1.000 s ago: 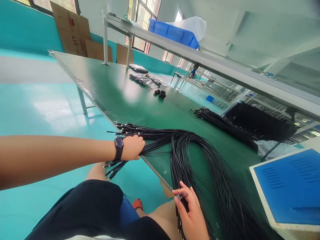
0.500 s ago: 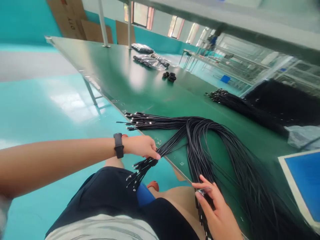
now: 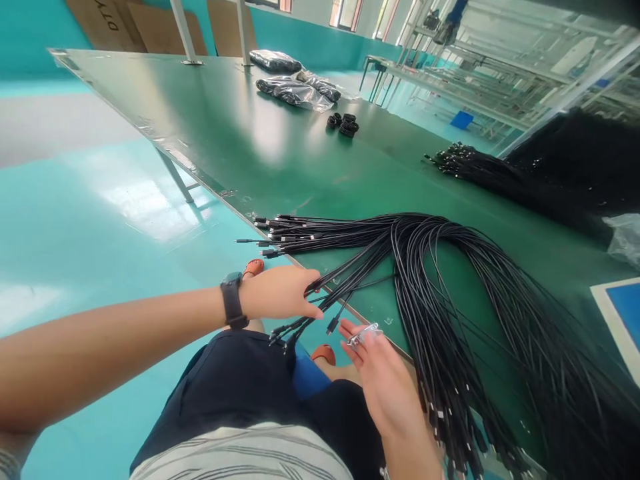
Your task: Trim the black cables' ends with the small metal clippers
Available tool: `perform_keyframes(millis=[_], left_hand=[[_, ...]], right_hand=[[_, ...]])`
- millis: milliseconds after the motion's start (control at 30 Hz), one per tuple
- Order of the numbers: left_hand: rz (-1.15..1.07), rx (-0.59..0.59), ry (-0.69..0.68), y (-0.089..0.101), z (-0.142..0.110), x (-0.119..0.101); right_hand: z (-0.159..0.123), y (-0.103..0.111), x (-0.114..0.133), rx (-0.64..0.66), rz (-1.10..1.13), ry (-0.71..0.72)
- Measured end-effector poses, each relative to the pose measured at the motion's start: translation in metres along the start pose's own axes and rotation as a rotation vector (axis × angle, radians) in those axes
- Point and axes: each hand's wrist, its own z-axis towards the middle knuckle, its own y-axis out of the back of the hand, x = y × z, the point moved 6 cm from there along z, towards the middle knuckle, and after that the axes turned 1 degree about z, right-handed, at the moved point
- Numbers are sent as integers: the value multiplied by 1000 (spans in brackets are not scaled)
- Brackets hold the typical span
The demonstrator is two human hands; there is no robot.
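My left hand (image 3: 285, 293), with a dark watch on the wrist, is closed around a small bunch of black cables (image 3: 345, 275) at the table's near edge. Their connector ends hang below my fingers. One cable's plug (image 3: 333, 325) dangles apart, between my two hands. My right hand (image 3: 385, 373) is palm up beside that plug, holding a small silvery tool (image 3: 364, 335) shaped like nail clippers between thumb and fingers. A thick bundle of black cables (image 3: 430, 287) fans over the green table (image 3: 200, 127); some ends point left past the edge, others hang toward me.
Farther back on the table lie clear bags of black items (image 3: 295, 93) and small coiled black cables (image 3: 344, 125). Another cable bundle (image 3: 480, 167) is at the right, near a blue-and-white panel (image 3: 625, 313). My legs are below the table edge.
My right hand has moved left and up from the hanging cables toward my left hand, turning palm up with the silvery tool. Fewer cable ends now show below my left hand.
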Motion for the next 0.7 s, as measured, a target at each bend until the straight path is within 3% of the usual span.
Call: perform_keyframes(millis=[167, 233, 267, 367, 467, 567, 700], left_hand=[[63, -236, 33, -12, -37, -2], [31, -423, 22, -20, -60, -8], [-45, -453, 11, -28, -68, -11], [-450, -282, 121, -70, -68, -11], [-965, -172, 186, -99, -48, -18], [-1383, -108, 197, -107, -27, -29], [-1511, 46, 123, -103, -14, -46]], right_hand=[[4, -9, 4, 83, 44, -2], [0, -3, 8, 50, 6, 7], [-2, 2, 9, 21, -19, 14], [-7, 15, 12, -44, -68, 24], [-10, 22, 13, -74, -59, 27], [-14, 26, 18, -140, -4, 69], [-15, 27, 27, -193, 68, 95]])
